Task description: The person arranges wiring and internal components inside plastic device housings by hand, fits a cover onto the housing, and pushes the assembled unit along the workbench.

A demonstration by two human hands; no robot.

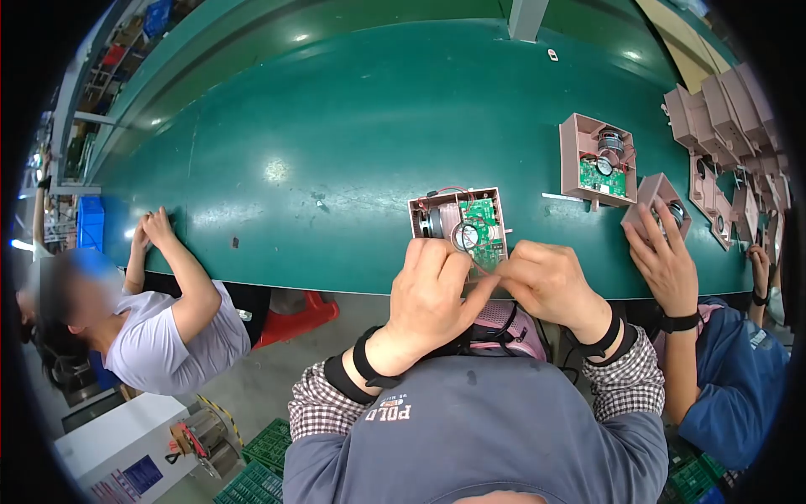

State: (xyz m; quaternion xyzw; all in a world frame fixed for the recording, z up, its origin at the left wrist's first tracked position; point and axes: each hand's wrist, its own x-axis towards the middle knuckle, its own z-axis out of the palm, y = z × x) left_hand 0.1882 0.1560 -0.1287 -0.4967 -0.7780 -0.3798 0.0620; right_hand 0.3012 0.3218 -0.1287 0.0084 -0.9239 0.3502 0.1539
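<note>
Speaker box (503,217) lies by the table's (336,151) near edge at my left hand (426,290) and right hand (550,284); I can't tell their grip.

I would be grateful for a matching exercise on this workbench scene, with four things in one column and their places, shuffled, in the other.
1. Red stool
2. Small white object
3. Open box nearest the wearer
4. Blue bin

A. At the near edge of the table, by the left hand and right hand
B. At the far left, past the co-worker in the pale top
C. Below table level, beside that co-worker
D. Near the foot of the post

Pairs: 1-C, 2-D, 3-A, 4-B
</note>
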